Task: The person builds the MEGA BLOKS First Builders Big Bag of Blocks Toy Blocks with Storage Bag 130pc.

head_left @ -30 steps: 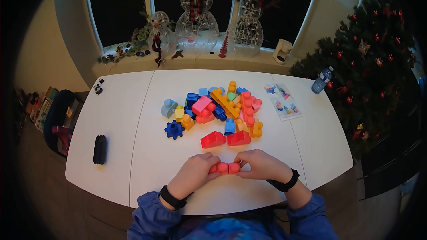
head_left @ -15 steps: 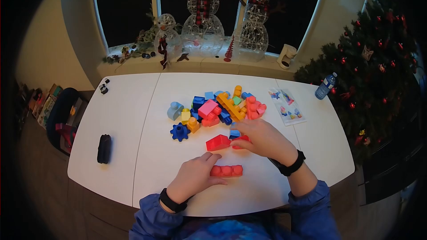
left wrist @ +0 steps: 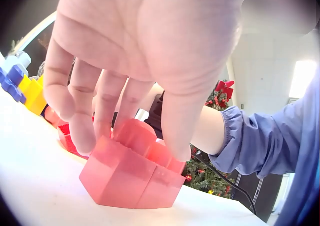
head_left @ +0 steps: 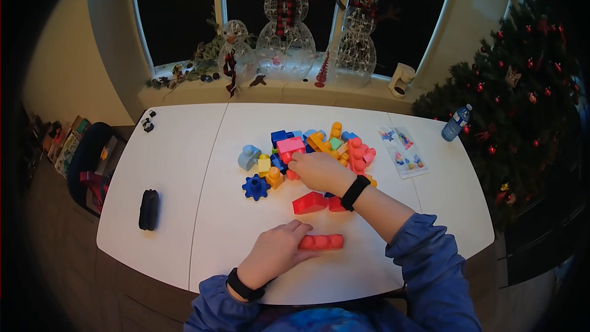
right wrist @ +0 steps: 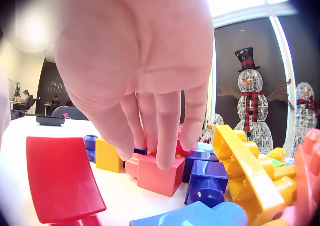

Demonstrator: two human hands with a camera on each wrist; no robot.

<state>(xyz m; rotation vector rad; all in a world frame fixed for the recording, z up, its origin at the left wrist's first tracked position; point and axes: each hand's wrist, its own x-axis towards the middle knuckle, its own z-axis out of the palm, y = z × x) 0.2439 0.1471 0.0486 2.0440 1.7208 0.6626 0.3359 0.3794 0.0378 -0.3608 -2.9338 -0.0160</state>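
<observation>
A coral building block (head_left: 322, 243) with a row of round studs lies on the white table near the front edge. My left hand (head_left: 270, 251) holds it at its left end, thumb on the near side and fingers on the far side, as the left wrist view shows with the block (left wrist: 135, 178) below the palm. My right hand (head_left: 322, 172) reaches into the pile of blocks. Its fingers extend down at a pink block (right wrist: 162, 176), one fingertip against its face; the other fingertips are partly hidden behind it. Another pink block (head_left: 290, 147) sits just beyond those fingers.
Two red sloped blocks (head_left: 309, 203) lie between the hands, one partly covered by the right wrist. Blue, yellow and orange blocks crowd around the right hand. Farther out are a picture sheet (head_left: 404, 150), a water bottle (head_left: 456, 124) and a black case (head_left: 148, 210).
My right hand has left the coral block and moved forward, then left, into the pile. My left hand has stayed by the block, which now rests on the table.
</observation>
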